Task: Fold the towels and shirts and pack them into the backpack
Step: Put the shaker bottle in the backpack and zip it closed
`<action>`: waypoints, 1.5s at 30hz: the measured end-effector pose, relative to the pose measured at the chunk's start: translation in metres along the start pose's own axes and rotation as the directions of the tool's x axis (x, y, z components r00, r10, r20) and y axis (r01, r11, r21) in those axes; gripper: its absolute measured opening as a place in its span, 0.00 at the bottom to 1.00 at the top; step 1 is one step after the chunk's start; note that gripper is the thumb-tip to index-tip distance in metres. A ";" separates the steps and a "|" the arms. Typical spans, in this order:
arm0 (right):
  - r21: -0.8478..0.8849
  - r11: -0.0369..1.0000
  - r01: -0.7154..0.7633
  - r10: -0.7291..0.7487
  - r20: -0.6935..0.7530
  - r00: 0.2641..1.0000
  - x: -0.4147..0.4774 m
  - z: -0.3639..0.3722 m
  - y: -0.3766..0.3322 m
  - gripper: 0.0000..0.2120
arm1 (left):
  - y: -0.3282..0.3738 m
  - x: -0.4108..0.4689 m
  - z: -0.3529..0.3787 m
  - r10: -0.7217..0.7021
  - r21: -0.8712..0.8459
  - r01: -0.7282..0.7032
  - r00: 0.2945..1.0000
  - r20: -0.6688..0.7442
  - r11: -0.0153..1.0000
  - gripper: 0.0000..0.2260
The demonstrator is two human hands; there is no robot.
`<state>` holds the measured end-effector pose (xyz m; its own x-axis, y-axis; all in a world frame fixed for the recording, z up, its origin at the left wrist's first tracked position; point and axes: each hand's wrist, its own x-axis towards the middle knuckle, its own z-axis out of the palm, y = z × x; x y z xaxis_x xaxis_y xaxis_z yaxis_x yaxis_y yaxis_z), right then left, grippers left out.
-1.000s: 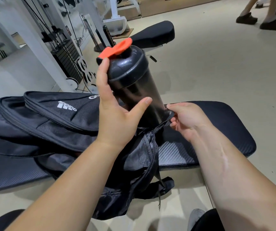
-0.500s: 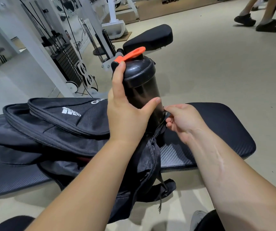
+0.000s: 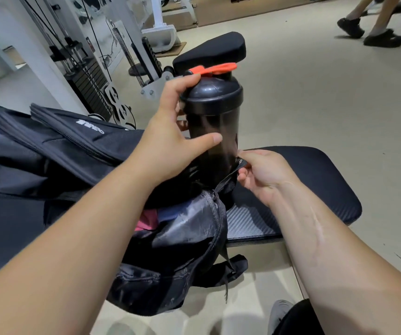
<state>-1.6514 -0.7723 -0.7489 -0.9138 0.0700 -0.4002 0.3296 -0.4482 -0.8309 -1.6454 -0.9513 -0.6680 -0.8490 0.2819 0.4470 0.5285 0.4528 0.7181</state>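
A black backpack (image 3: 61, 151) lies on a black padded bench (image 3: 315, 189), its main opening facing me. Pink and blue folded cloth (image 3: 151, 220) shows inside the opening. My left hand (image 3: 170, 141) grips a black shaker bottle (image 3: 215, 131) with an orange flip cap; the bottle stands upright with its base down in the backpack's side pocket. My right hand (image 3: 262, 175) pinches the edge of that pocket next to the bottle's lower part. The bottle's bottom is hidden by the pocket fabric.
A white cable machine with a weight stack (image 3: 90, 93) stands behind the bench on the left. A black padded seat (image 3: 209, 52) sits beyond the bottle. A person's feet in dark shoes (image 3: 369, 32) are on the floor at the far right. My shoe (image 3: 279, 313) shows below.
The bottle has gone from tilted to upright and sunk lower into the side pocket. My right hand kept hold of the pocket edge. The view shifted left and closer.
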 end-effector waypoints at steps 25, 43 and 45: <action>-0.097 0.993 0.065 -0.073 -0.088 0.993 0.003 0.004 -0.001 0.04 | -0.021 -0.045 0.038 0.091 -0.054 -0.118 0.928 -0.361 0.992 0.34; 0.058 0.998 0.039 -0.032 -0.116 0.993 0.002 0.026 -0.009 0.10 | -0.026 -0.035 0.005 0.077 0.125 -0.031 0.921 -0.383 0.992 0.26; -0.019 0.997 0.075 -0.076 -0.093 0.993 0.002 0.029 -0.009 0.10 | -0.021 -0.040 0.012 0.075 0.166 0.000 0.892 -0.445 0.986 0.27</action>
<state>-1.6633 -0.7940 -0.7311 -0.9102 0.1863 -0.3698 0.2648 -0.4248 -0.8657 -1.6223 -0.9623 -0.7076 -0.7177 -0.0913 0.6904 0.5211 0.5872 0.6193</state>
